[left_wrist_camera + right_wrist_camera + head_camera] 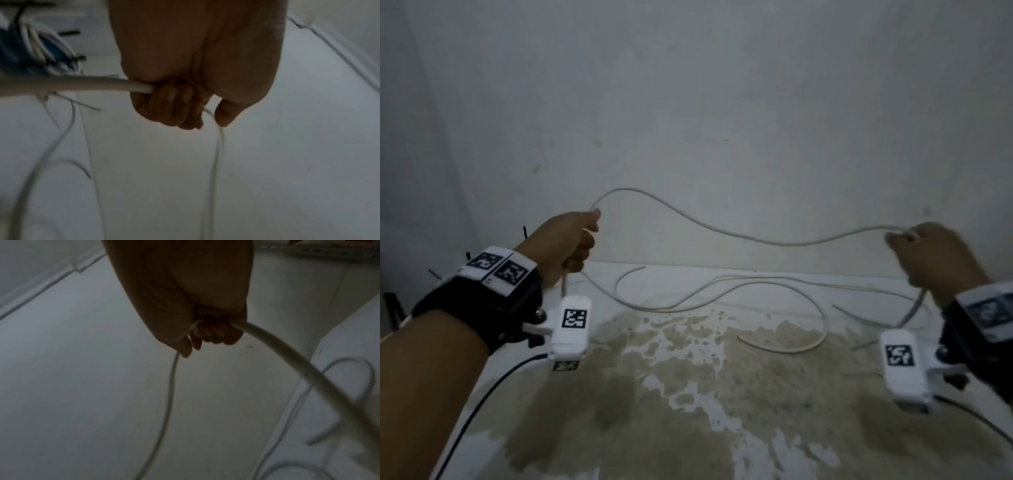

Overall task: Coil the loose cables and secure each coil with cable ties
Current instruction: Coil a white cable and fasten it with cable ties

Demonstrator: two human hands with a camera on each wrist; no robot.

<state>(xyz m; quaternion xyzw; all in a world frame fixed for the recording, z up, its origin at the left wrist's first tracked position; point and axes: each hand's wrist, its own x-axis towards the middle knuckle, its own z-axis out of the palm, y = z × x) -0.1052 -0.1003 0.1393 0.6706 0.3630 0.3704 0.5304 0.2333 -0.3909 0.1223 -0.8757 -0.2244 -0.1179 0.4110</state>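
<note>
A long white cable [739,236] sags in the air between my two hands, in front of a pale wall. My left hand [575,240] is raised at the left with its fingers curled round the cable [98,83]. My right hand [931,253] is up at the right and grips the same cable [273,344] in a fist. From each fist the cable drops down to the table, where more white cable [784,294] lies in loose loops. Dark cable ties [525,233] poke out behind my left wrist.
The white table [722,428] carries a wide brown stain in its middle. The wall stands close behind the far edge. A bundle of blue and white cables [41,48] lies at the left. Black leads run from both wrist cameras across the near table.
</note>
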